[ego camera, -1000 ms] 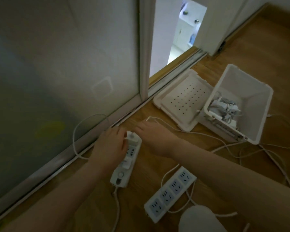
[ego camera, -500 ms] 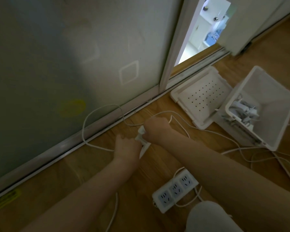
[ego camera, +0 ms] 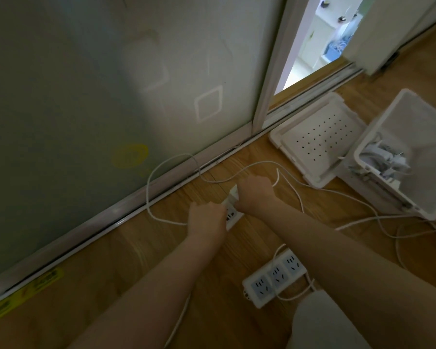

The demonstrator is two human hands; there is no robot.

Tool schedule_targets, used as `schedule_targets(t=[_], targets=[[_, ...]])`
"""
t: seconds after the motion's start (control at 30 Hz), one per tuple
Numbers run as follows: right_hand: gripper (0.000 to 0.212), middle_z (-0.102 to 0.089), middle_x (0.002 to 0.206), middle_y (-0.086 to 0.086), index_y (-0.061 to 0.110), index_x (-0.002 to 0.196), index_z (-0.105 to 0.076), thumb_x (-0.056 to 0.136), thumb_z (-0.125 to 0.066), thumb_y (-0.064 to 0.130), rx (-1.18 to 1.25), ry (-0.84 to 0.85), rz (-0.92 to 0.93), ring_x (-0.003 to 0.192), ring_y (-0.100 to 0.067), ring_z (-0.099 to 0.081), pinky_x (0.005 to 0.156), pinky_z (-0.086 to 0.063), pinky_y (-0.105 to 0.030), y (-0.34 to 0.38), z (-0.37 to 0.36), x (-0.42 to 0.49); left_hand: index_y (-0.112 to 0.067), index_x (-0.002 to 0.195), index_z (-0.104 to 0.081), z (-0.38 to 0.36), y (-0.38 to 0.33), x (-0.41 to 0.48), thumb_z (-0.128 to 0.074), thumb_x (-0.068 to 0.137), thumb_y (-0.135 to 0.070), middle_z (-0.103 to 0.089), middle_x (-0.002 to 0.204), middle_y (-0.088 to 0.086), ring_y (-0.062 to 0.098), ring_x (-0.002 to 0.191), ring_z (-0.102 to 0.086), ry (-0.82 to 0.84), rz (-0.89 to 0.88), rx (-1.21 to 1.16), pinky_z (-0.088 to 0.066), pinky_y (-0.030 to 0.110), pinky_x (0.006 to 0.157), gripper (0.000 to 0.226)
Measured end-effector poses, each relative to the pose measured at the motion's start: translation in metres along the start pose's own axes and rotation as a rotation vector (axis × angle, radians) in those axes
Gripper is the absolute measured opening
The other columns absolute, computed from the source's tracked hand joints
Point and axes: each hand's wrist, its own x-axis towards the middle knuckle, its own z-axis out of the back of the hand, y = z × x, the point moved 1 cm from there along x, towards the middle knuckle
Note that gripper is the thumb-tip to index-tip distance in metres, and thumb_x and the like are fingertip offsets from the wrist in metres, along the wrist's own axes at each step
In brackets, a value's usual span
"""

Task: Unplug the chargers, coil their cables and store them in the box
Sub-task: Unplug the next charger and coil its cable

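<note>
A white power strip (ego camera: 231, 214) lies on the wooden floor near the sliding door. My left hand (ego camera: 206, 217) presses down on the strip and covers most of it. My right hand (ego camera: 256, 191) is closed around a white charger (ego camera: 234, 192) at the strip's far end. The charger's thin white cable (ego camera: 173, 161) loops across the floor toward the door track. A white box (ego camera: 413, 202) stands at the right with several coiled chargers (ego camera: 385, 159) inside.
The box's perforated lid (ego camera: 320, 139) lies open beside it. A second power strip (ego camera: 275, 279) with empty sockets lies near my right forearm. More white cables (ego camera: 378, 219) trail over the floor at the right. A frosted sliding door (ego camera: 111, 96) and its track border the left.
The view has swung to the left and closer. My right hand has closed around the charger at the strip's far end, and my left hand has moved down over the strip.
</note>
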Motion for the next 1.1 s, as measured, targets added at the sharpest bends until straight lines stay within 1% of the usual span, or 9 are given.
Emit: schedule_targets(t=[0.17,0.33,0.47,0.6,0.7,0.8,0.9,1.0,1.1], targets=[[0.035,-0.043,0.065,0.003,0.015,0.065,-0.042,0.085,-0.058,0.038,0.012,0.010,-0.071,0.068,-0.014,-0.049,0.060,-0.036,-0.027,-0.010,-0.008,-0.009,-0.015,0.101,-0.057,0.004,-0.006,0.002,-0.054,0.091,-0.029,-0.064,0.102,0.003,0.020,0.095,-0.060,0.066,-0.032,0.058,-0.035,0.032,0.084,0.017],[0.024,-0.044,0.067,0.004,0.016,0.080,-0.051,0.085,-0.056,0.039,-0.012,0.152,-0.115,0.074,-0.013,-0.052,0.067,-0.039,-0.025,-0.020,-0.015,-0.016,-0.012,0.112,-0.055,0.005,-0.023,0.012,-0.050,0.094,-0.031,-0.061,0.112,0.005,0.020,0.101,-0.059,0.323,-0.112,0.073,-0.038,0.031,0.079,0.027],[0.020,-0.062,0.100,-0.001,0.014,0.099,-0.059,0.093,-0.047,0.030,-0.060,0.196,-0.089,0.096,-0.017,-0.059,0.075,-0.038,-0.027,-0.024,-0.018,-0.020,-0.010,0.128,-0.048,-0.002,-0.048,0.037,-0.049,0.095,-0.027,-0.056,0.123,0.009,0.024,0.110,-0.055,0.484,-0.103,-0.086,-0.045,0.032,0.083,0.037],[0.032,-0.055,0.111,-0.010,0.007,0.113,-0.048,0.083,-0.057,0.012,-0.143,-0.221,0.087,0.103,-0.024,-0.053,0.082,-0.041,-0.030,-0.017,-0.023,-0.032,-0.008,0.116,-0.056,-0.020,-0.055,0.049,-0.042,0.097,-0.017,-0.059,0.116,0.010,0.023,0.104,-0.057,0.410,-0.059,-0.116,-0.044,0.030,0.083,0.025],[0.020,-0.055,0.082,-0.006,0.011,0.088,-0.050,0.071,-0.059,0.004,0.108,-0.680,0.257,0.072,-0.015,-0.047,0.063,-0.039,-0.025,-0.027,-0.039,-0.057,-0.006,0.110,-0.056,-0.030,-0.043,0.053,-0.054,0.091,-0.021,-0.057,0.086,0.004,0.019,0.082,-0.054,0.413,-0.024,-0.153,-0.045,0.029,0.073,0.024],[0.009,-0.051,0.085,0.004,0.015,0.092,-0.052,0.086,-0.057,0.012,0.659,-0.423,0.025,0.073,-0.008,-0.046,0.065,-0.038,-0.021,-0.045,-0.071,-0.079,-0.009,0.117,-0.053,-0.028,-0.029,0.055,-0.075,0.076,-0.024,-0.060,0.106,0.008,0.024,0.098,-0.059,0.510,0.136,-0.342,-0.053,0.037,0.083,0.049],[0.032,-0.055,0.101,0.009,0.021,0.110,-0.053,0.082,-0.067,0.027,0.958,-0.205,-0.160,0.092,-0.005,-0.053,0.081,-0.046,-0.022,-0.057,-0.092,-0.075,-0.009,0.114,-0.057,-0.029,-0.022,0.060,-0.082,0.068,-0.025,-0.062,0.112,0.009,0.024,0.100,-0.061,0.481,0.120,-0.377,-0.053,0.039,0.085,0.054],[0.027,-0.066,0.094,0.005,0.017,0.101,-0.062,0.078,-0.071,0.028,0.972,-0.218,-0.114,0.086,-0.009,-0.062,0.075,-0.053,-0.029,-0.053,-0.086,-0.051,-0.010,0.100,-0.064,-0.032,-0.020,0.061,-0.083,0.066,-0.026,-0.068,0.099,0.007,0.020,0.091,-0.064,0.443,0.089,-0.402,-0.054,0.035,0.079,0.042],[0.023,-0.067,0.078,-0.004,0.011,0.079,-0.062,0.083,-0.063,0.034,0.709,-0.249,-0.115,0.073,-0.018,-0.065,0.062,-0.053,-0.033,-0.040,-0.080,-0.036,-0.012,0.079,-0.065,-0.034,-0.018,0.060,-0.083,0.066,-0.025,-0.066,0.081,0.004,0.017,0.076,-0.064,0.400,0.077,-0.391,-0.052,0.030,0.066,0.026]])
